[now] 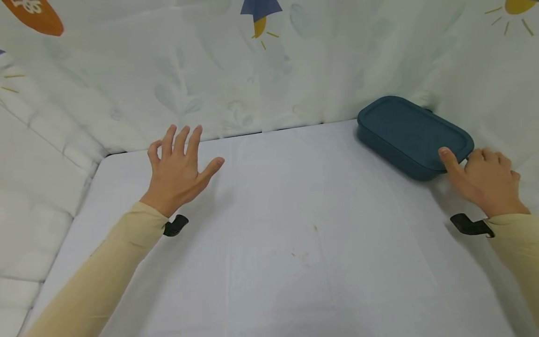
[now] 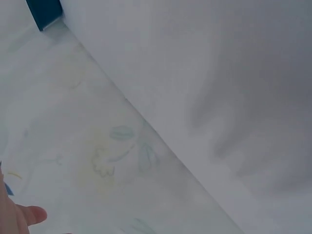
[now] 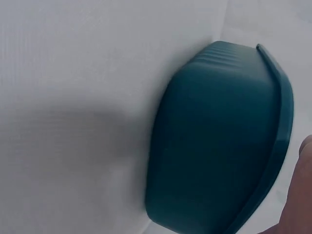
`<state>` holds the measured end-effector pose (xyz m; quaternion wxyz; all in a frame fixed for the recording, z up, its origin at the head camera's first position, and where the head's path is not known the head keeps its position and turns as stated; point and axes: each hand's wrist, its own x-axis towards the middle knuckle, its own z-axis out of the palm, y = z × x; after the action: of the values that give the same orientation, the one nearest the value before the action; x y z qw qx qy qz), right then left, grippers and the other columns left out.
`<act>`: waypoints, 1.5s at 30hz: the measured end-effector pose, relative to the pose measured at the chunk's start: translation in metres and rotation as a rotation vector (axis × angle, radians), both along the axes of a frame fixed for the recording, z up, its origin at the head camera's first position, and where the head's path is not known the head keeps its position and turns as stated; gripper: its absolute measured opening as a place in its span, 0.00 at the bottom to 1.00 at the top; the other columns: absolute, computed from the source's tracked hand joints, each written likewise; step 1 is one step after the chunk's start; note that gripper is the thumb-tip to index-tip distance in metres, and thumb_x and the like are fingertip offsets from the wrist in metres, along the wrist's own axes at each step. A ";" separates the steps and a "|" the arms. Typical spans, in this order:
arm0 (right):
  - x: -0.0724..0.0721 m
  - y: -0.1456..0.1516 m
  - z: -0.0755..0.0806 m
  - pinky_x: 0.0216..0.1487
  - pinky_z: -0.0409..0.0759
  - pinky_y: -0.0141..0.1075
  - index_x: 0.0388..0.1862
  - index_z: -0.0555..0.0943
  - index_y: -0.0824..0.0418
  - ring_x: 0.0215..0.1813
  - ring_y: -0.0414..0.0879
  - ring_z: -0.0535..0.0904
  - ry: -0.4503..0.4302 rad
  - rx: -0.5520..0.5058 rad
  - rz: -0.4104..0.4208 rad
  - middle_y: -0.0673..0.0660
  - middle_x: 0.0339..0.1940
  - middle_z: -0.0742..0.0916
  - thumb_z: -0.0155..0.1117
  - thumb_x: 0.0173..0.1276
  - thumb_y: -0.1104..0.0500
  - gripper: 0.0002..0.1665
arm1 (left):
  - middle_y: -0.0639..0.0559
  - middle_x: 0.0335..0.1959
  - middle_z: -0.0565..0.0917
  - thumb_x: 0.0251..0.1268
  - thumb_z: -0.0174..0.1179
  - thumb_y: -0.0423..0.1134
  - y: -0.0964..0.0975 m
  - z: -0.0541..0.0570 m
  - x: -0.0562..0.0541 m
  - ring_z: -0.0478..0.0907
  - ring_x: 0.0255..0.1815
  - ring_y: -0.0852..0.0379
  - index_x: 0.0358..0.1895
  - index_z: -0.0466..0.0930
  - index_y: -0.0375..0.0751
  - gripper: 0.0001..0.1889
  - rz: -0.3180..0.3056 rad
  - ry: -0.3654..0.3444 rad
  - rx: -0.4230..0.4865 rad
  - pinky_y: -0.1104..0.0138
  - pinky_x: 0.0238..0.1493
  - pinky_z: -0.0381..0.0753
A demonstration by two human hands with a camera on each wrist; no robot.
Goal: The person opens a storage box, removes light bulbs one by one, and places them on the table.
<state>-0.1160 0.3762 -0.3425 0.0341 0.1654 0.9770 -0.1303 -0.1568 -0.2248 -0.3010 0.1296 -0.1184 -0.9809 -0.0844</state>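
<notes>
A dark teal lunch box [image 1: 414, 133] with rounded corners and a rimmed lid sits at the far right of the table, by the wall sheet. My right hand [image 1: 488, 180] is at its near right corner. In the head view the thumb overlaps the lid, and the other fingers bend down just past the corner. The right wrist view has the box's side [image 3: 209, 146] large in the middle, with a gap between thumb and lid rim. Over the table's left part, my left hand [image 1: 178, 171] hovers with fingers spread, holding nothing.
A white cloth covers the table [image 1: 269, 210], with a few small brownish stains. Behind it hangs a pale printed sheet [image 1: 269, 84] with sun and leaf drawings. White padded panels [image 1: 38, 201] stand along the left side.
</notes>
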 end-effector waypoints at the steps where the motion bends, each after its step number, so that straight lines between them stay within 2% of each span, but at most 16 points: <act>1: 0.000 0.000 0.000 0.65 0.48 0.83 0.73 0.51 0.90 0.77 0.88 0.43 -0.015 -0.006 -0.006 0.88 0.76 0.55 0.18 0.71 0.19 0.72 | 0.32 0.80 0.60 0.72 0.44 0.73 0.002 0.000 -0.001 0.43 0.86 0.33 0.84 0.48 0.46 0.48 -0.004 -0.007 -0.001 0.36 0.75 0.42; 4: -0.003 0.002 0.000 0.64 0.52 0.83 0.70 0.58 0.90 0.73 0.90 0.48 -0.057 0.002 -0.011 0.91 0.71 0.59 0.16 0.70 0.19 0.74 | 0.33 0.80 0.60 0.72 0.42 0.74 0.007 0.002 -0.003 0.43 0.86 0.33 0.84 0.47 0.47 0.48 -0.012 -0.020 -0.007 0.37 0.75 0.42; 7: -0.010 0.004 0.002 0.62 0.54 0.82 0.62 0.65 0.92 0.67 0.92 0.54 -0.095 0.020 -0.013 0.94 0.64 0.64 0.13 0.68 0.18 0.76 | 0.34 0.80 0.60 0.72 0.42 0.74 0.013 0.005 -0.006 0.44 0.86 0.34 0.84 0.48 0.47 0.48 -0.021 -0.015 -0.006 0.37 0.75 0.42; 10: -0.018 0.008 0.005 0.63 0.55 0.81 0.56 0.68 0.93 0.62 0.92 0.58 -0.139 0.035 -0.020 0.96 0.58 0.67 0.10 0.66 0.17 0.78 | 0.36 0.80 0.61 0.72 0.41 0.74 0.021 0.007 -0.008 0.43 0.87 0.36 0.84 0.48 0.45 0.48 -0.032 -0.020 -0.002 0.38 0.76 0.41; 13: -0.025 0.010 0.008 0.65 0.53 0.81 0.59 0.66 0.94 0.61 0.92 0.59 -0.186 0.031 -0.035 0.97 0.59 0.66 0.10 0.64 0.15 0.81 | 0.38 0.81 0.62 0.72 0.40 0.74 0.030 0.008 -0.010 0.42 0.87 0.38 0.83 0.48 0.42 0.49 -0.046 -0.032 0.000 0.38 0.77 0.40; 16: -0.030 0.010 0.010 0.66 0.54 0.81 0.64 0.59 0.96 0.63 0.93 0.57 -0.214 0.021 -0.039 0.98 0.62 0.63 0.14 0.63 0.14 0.82 | 0.39 0.81 0.62 0.72 0.38 0.75 0.040 0.011 -0.012 0.42 0.88 0.40 0.83 0.47 0.41 0.50 -0.060 -0.040 -0.010 0.38 0.78 0.40; 20: -0.033 0.008 0.011 0.62 0.62 0.78 0.67 0.49 0.98 0.60 0.94 0.59 -0.227 0.014 -0.007 0.99 0.62 0.59 0.19 0.66 0.16 0.80 | 0.42 0.82 0.60 0.72 0.36 0.75 0.053 0.014 -0.018 0.41 0.88 0.41 0.84 0.45 0.42 0.50 -0.080 -0.052 -0.021 0.39 0.78 0.40; 24: -0.033 0.009 0.013 0.52 0.70 0.73 0.65 0.49 0.99 0.55 0.92 0.65 -0.230 -0.007 0.038 0.98 0.58 0.62 0.20 0.69 0.19 0.77 | 0.43 0.83 0.59 0.72 0.35 0.76 0.070 0.014 -0.024 0.40 0.89 0.43 0.84 0.45 0.41 0.50 -0.108 -0.075 -0.012 0.41 0.79 0.40; 27: -0.034 0.011 0.012 0.46 0.74 0.70 0.64 0.54 0.99 0.51 0.89 0.70 -0.213 -0.016 0.057 0.96 0.54 0.66 0.23 0.71 0.20 0.75 | 0.44 0.84 0.58 0.72 0.34 0.76 0.083 0.010 -0.028 0.40 0.89 0.44 0.84 0.46 0.40 0.51 -0.128 -0.093 -0.005 0.42 0.80 0.40; 32: -0.037 0.015 0.010 0.36 0.76 0.63 0.56 0.63 0.95 0.43 0.84 0.75 -0.189 -0.017 0.115 0.92 0.47 0.72 0.27 0.72 0.21 0.70 | 0.45 0.85 0.56 0.71 0.31 0.77 0.107 0.003 -0.035 0.38 0.89 0.46 0.84 0.46 0.41 0.51 -0.158 -0.125 -0.003 0.44 0.81 0.40; 36: -0.040 0.018 0.008 0.34 0.72 0.59 0.41 0.71 0.83 0.38 0.77 0.75 -0.160 0.009 0.164 0.83 0.37 0.76 0.28 0.72 0.20 0.62 | 0.46 0.85 0.55 0.70 0.29 0.79 0.125 0.000 -0.039 0.36 0.90 0.47 0.84 0.45 0.43 0.52 -0.173 -0.159 -0.018 0.45 0.82 0.40; 41: -0.043 0.018 0.011 0.37 0.68 0.62 0.36 0.71 0.77 0.41 0.77 0.72 -0.157 0.051 0.217 0.79 0.37 0.76 0.28 0.72 0.20 0.58 | 0.48 0.85 0.55 0.70 0.29 0.79 0.146 -0.001 -0.043 0.35 0.90 0.47 0.85 0.45 0.44 0.52 -0.197 -0.182 -0.020 0.45 0.83 0.40; 45: -0.046 0.017 0.013 0.38 0.67 0.61 0.34 0.70 0.74 0.41 0.76 0.72 -0.166 0.068 0.250 0.75 0.35 0.77 0.30 0.73 0.21 0.55 | 0.47 0.84 0.58 0.71 0.32 0.78 0.161 -0.005 -0.048 0.39 0.89 0.46 0.84 0.48 0.44 0.50 -0.218 -0.182 -0.015 0.45 0.83 0.43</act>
<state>-0.1624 0.3934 -0.3291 0.1251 0.0539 0.9876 -0.0777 -0.2045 -0.0634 -0.3059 0.0294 -0.2170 -0.9705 -0.1008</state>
